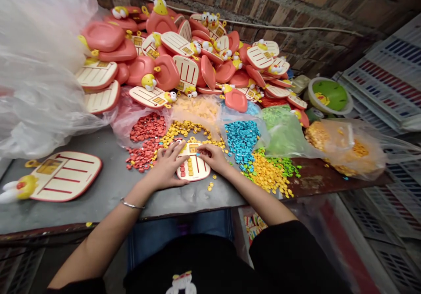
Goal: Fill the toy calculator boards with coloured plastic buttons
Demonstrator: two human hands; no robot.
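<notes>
The left hand (167, 167) and right hand (210, 158) curve over a small cream plastic panel (193, 167) with red lines, which lies on the gray bench (108, 189) at lower center of the frame. Both hands touch the panel, with the left along its left side and the right's fingertips (201, 153) at its top edge. Neither is spread wide. Whether either pinches a small piece cannot be told. A silver bracelet (132, 205) circles the left wrist.

Just below the panel lie a few loose yellow beads (210, 184). Just above and beside the hands, heaps of small pieces fan out: red beads (144, 143) to the left, yellow beads (184, 129) above, blue beads (241, 138) to the right, and a mixed yellow and green pile (268, 173) at lower right of them. Most rest on plastic bags.

Behind them, a large heap of coral and cream toy parts (184, 53) fills the upper center. A second cream panel (66, 175) lies on the bench at left, below a clear plastic sheet (36, 66) at upper left. A green-lined basin (329, 96) sits at right, near white crates (388, 79). A brick wall (263, 5) runs along the top.
</notes>
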